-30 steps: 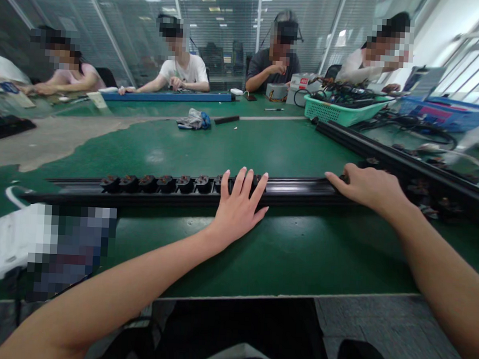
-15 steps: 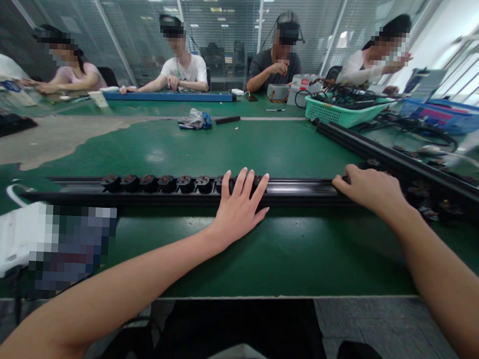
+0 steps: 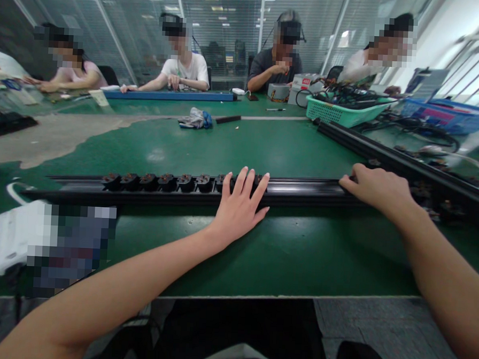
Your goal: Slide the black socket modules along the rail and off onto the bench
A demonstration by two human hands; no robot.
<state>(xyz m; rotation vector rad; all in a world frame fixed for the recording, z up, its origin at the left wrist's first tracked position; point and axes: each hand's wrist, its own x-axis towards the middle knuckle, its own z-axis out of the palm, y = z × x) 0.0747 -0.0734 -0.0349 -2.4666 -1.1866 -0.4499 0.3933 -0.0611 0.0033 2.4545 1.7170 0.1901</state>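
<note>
A long black rail (image 3: 162,198) lies across the green table in front of me. A row of round black socket modules (image 3: 186,182) sits in its left and middle part, their copper-coloured contacts facing up. My left hand (image 3: 240,211) rests flat over the right end of this row, fingers spread, covering some modules. Farther right along the channel, my right hand (image 3: 379,188) is closed, thumb and fingers together at the rail. A dark bit shows by its fingertips, but I cannot make out what it is. Loose modules (image 3: 449,209) lie just beyond that hand.
A second black rail (image 3: 405,156) slants along the right side. Behind it stand a green basket (image 3: 335,114) of cables and a blue basket (image 3: 447,116). A white box (image 3: 17,237) sits front left; a crumpled cloth (image 3: 196,119) lies mid-table. Several people sit opposite.
My right hand has shifted slightly to the right along the rail. My left hand and the row of modules stay where they were. The person at far right has lowered a hand.
</note>
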